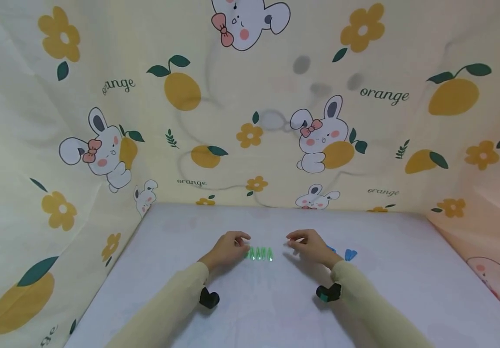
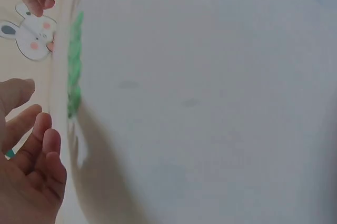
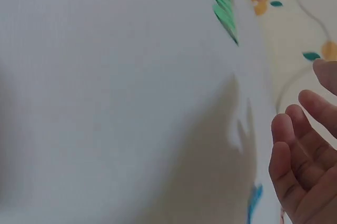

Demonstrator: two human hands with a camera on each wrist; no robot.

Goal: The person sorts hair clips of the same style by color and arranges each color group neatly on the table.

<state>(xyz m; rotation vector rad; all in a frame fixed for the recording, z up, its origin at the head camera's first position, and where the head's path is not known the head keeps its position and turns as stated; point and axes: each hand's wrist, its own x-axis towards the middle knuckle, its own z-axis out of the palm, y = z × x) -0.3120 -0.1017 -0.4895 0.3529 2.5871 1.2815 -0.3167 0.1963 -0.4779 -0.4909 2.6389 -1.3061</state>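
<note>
Several narrow, shiny green pieces [image 1: 261, 253] lie side by side in a row on the white table; their exact kind is too small to tell. At the row's left end is my left hand [image 1: 229, 248], its fingers loosely bent and nothing between them. My right hand [image 1: 312, 247] hovers right of the row with a bare gap to it, fingers relaxed and holding nothing. Small blue pieces [image 1: 351, 254] lie beyond the right wrist, one partly hidden by it. The left wrist view shows the green row [image 2: 75, 66] apart from the fingertips.
The white tabletop [image 1: 258, 309] stretches around both hands. A cream cloth [image 1: 232, 96] printed with rabbits and oranges hangs behind and along both sides. Each wrist carries a black device [image 1: 209, 298] below the sleeve.
</note>
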